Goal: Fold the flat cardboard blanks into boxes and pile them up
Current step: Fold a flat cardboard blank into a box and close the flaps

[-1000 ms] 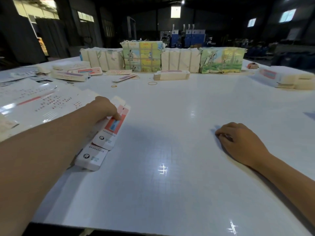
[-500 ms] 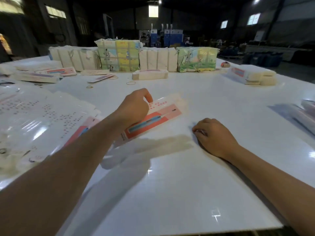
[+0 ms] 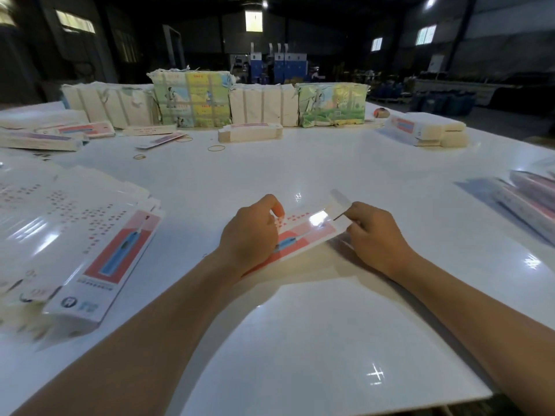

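Presently, in the head view, both hands hold one flat cardboard blank (image 3: 303, 235) just above the white table (image 3: 300, 340), at its centre. The left hand (image 3: 250, 235) pinches the blank's near end, fingers curled over it. The right hand (image 3: 375, 235) grips the far end by the flap. A stack of blanks (image 3: 99, 265) lies at left. Wrapped bundles (image 3: 192, 99) line the far edge.

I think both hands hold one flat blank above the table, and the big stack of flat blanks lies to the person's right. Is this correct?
Not quite. The head view shows the stack of flat blanks on the person's left, not the right. The rest holds: the left hand and right hand both hold one flat blank above the table.
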`<state>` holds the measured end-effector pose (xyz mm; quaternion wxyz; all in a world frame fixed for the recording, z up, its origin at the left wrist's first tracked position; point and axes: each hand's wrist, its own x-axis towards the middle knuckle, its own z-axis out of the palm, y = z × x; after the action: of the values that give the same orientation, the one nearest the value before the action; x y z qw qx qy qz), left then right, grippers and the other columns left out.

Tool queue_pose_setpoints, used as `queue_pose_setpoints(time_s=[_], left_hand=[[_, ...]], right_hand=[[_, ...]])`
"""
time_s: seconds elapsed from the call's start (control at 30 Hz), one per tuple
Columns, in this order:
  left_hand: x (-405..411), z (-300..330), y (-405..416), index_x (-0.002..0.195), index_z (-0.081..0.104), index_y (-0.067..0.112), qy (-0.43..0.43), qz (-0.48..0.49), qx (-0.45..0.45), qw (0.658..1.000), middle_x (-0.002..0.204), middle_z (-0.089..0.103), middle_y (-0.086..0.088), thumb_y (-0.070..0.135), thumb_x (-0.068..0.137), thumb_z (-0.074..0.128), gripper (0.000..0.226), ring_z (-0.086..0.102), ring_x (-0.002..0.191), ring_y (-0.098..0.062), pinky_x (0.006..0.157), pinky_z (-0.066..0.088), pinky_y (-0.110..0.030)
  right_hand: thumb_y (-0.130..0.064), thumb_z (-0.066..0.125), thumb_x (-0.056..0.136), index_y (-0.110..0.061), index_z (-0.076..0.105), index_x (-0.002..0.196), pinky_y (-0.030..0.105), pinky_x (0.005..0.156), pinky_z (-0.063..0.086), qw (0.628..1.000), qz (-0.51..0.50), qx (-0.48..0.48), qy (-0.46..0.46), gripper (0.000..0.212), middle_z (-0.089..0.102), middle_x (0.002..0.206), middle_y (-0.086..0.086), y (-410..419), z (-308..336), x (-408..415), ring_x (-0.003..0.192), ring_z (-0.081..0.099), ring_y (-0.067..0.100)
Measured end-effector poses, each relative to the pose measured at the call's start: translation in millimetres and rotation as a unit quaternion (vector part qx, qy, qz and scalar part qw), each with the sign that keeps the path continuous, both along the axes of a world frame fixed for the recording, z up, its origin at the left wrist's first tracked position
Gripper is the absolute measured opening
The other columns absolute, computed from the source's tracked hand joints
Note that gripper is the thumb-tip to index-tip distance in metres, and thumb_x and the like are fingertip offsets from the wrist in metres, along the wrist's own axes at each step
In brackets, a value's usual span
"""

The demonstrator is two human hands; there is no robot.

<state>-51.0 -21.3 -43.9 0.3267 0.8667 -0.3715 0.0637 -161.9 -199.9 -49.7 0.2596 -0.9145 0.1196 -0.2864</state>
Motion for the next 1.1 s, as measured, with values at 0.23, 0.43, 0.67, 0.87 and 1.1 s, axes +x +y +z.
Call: queue_pose_setpoints(time_s=[0.23, 0.43, 0.67, 0.87, 1.1], left_hand=[[-3.6, 1.8, -2.1, 0.093, 0.047, 0.026, -0.022, -0.011, -0.012, 1.000, 0.104, 0.066, -0.008, 0.020, 0.099, 0.036, 0.014, 0.062, 0.082, -0.024, 0.064, 0.052, -0.034], [-9.3, 2.9, -7.5, 0.126, 0.040, 0.033, -0.077, -0.033, 0.123, 0.989, 0.111, 0.050, 0.014, 0.083, 0.062, 0.043, 0.082, 0.048, 0.093, -0.009, 0.075, 0.037, -0.028], [-6.2, 3.6, -12.0, 0.127, 0.042, 0.027, -0.122, -0.003, 0.122, 0.985, 0.117, 0.054, 0.009, 0.077, 0.067, 0.057, 0.078, 0.047, 0.092, -0.010, 0.072, 0.036, -0.028], [-6.2, 10.2, -9.9, 0.103, 0.045, 0.030, -0.123, 0.043, 0.085, 0.988, 0.100, 0.058, 0.012, 0.075, 0.068, 0.058, 0.059, 0.053, 0.081, -0.013, 0.068, 0.041, -0.031], [-10.8, 8.1, -13.2, 0.110, 0.046, 0.028, -0.130, 0.035, 0.089, 0.987, 0.104, 0.058, 0.009, 0.075, 0.070, 0.056, 0.062, 0.050, 0.081, -0.012, 0.069, 0.040, -0.029]], right_hand=[[-0.008, 0.055, 0.086, 0.000, 0.060, 0.071, 0.023, 0.039, 0.026, 0.926, 0.070, 0.368, -0.048, 0.018, 0.046, 0.054, 0.012, -6.0, 7.3, -6.1, 0.044, 0.037, 0.022], [0.005, 0.053, 0.079, 0.012, 0.049, 0.073, 0.020, 0.037, 0.020, 0.920, 0.015, 0.385, -0.075, 0.010, 0.038, 0.050, 0.010, -10.9, 3.0, -2.8, 0.035, 0.029, 0.017], [-0.002, 0.056, 0.085, -0.005, 0.065, 0.081, 0.019, 0.036, 0.027, 0.909, 0.007, 0.400, -0.116, 0.011, 0.054, 0.048, 0.006, -8.2, 2.6, -1.3, 0.037, 0.036, 0.016], [-0.017, 0.051, 0.094, -0.024, 0.062, 0.096, 0.029, 0.068, 0.048, 0.962, -0.093, 0.174, -0.191, 0.013, 0.062, 0.087, -0.005, -1.8, 6.5, -9.5, 0.073, 0.061, 0.010], [-0.010, 0.058, 0.091, -0.021, 0.071, 0.086, 0.016, 0.053, 0.048, 0.967, -0.001, 0.209, -0.146, 0.018, 0.065, 0.070, -0.004, 13.8, 6.9, -9.6, 0.052, 0.057, 0.005]])
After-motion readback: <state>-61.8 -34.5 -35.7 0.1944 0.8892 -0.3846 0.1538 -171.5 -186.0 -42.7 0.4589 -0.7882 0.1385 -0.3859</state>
